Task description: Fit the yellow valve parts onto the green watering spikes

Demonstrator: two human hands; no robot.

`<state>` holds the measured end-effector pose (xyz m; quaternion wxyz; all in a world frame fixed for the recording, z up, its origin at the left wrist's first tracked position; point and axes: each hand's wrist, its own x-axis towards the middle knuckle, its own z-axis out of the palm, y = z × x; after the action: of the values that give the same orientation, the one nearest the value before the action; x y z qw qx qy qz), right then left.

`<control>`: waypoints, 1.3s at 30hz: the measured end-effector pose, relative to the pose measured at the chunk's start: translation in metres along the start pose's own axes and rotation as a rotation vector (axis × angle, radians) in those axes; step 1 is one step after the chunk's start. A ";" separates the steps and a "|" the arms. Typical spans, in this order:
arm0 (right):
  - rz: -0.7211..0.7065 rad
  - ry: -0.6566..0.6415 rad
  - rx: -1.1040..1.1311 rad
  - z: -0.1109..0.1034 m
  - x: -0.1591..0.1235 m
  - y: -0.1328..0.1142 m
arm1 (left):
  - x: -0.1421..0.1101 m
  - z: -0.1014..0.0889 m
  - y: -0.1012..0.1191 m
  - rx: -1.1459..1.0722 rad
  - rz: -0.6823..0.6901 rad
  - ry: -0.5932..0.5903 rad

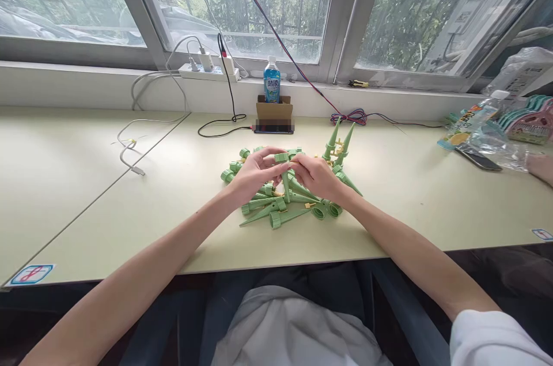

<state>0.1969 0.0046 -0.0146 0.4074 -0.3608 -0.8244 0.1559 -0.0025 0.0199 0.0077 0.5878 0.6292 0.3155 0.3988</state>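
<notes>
My left hand point(254, 173) is closed around the head of a green plant watering spike point(285, 184), whose tip points down. Against the spike's side my right hand point(317, 176) is pinching, with a bit of yellow showing at the fingertips; the fingers hide most of that piece. Beneath and around both hands lies a pile of green watering spikes point(263, 213), some with small yellow valves. Two more spikes point(343, 144) stand tip up behind my right hand, with yellow pieces between them.
A blue bottle point(272, 80) stands behind a brown cardboard box point(274, 109) with a phone point(273, 125) leaning there. Cables and a power strip point(209, 72) run along the sill. At right are a plastic bottle point(475, 118), another phone point(478, 157) and part of another person's arm.
</notes>
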 end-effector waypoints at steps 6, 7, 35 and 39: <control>0.000 0.005 -0.001 0.000 0.001 -0.001 | 0.000 0.000 0.000 -0.032 -0.005 0.012; 0.000 0.007 -0.003 0.000 0.001 -0.001 | 0.000 0.000 0.000 -0.037 -0.003 0.015; -0.003 0.018 -0.009 -0.002 0.001 -0.004 | -0.002 0.002 0.002 -0.088 -0.018 0.024; -0.002 0.015 -0.007 -0.002 0.001 -0.003 | -0.002 0.001 0.002 -0.082 -0.016 0.017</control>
<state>0.1965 0.0029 -0.0116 0.4123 -0.3624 -0.8223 0.1500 -0.0025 0.0171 0.0090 0.6134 0.5987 0.3090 0.4121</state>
